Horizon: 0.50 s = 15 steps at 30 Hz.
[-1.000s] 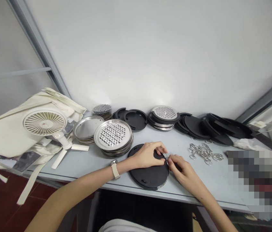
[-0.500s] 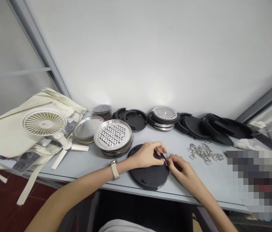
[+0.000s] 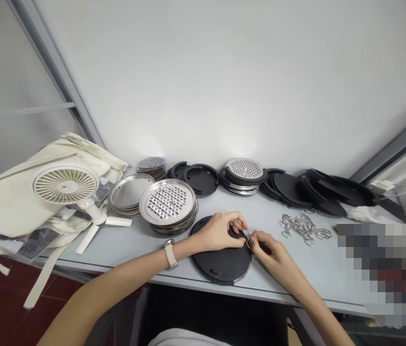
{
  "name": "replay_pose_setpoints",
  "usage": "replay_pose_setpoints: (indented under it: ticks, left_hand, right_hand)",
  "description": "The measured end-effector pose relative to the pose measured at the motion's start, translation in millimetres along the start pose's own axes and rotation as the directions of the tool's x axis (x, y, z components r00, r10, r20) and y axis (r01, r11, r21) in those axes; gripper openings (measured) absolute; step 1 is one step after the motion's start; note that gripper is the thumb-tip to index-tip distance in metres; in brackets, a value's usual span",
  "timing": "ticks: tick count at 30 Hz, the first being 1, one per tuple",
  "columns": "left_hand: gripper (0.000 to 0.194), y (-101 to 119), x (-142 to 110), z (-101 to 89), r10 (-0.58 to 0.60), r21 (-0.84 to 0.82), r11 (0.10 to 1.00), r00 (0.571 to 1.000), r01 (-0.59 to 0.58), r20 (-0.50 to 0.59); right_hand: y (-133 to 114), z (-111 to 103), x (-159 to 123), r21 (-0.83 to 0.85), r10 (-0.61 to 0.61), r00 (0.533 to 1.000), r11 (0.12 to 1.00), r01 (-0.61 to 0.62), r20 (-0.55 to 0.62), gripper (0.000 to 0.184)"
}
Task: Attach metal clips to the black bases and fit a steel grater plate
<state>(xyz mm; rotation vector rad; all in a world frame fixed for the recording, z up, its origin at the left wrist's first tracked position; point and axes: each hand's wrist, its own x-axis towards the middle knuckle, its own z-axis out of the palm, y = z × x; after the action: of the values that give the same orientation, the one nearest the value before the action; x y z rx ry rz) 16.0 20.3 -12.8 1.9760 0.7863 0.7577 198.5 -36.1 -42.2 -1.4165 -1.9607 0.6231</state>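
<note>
A round black disc (image 3: 220,264) lies near the table's front edge, with a metal rim showing at its lower right. My left hand (image 3: 220,232) rests over it, fingers curled and thumb bent toward a small metal wire hook (image 3: 248,240) at the disc's right edge. From the other side, my right hand (image 3: 269,250) pinches this same hook between thumb and index finger. Both hands' fingertips meet at the hook, so its exact seating on the disc is partly hidden.
Right of my hands lies a pile of wire hooks (image 3: 303,227). Stacked metal grater discs (image 3: 168,204), plain metal discs (image 3: 130,190) and black round covers (image 3: 203,179) line the back. A white fan (image 3: 66,185) and cream bag (image 3: 11,192) are at left.
Both hands stay in nearly the same place at the disc's right edge. Only a slight shift of the whole view shows.
</note>
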Motion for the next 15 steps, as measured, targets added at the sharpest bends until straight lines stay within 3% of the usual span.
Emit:
replay_pose_setpoints:
  ticks: [15]
  left_hand:
    - [0.024, 1.0, -0.7, -1.2, -0.02, -0.029, 0.999, 1.0, 0.02, 0.003]
  right_hand:
    - [-2.8, -2.6, 0.6, 0.07, 0.059, 0.997, 0.996, -0.055, -0.055, 0.034]
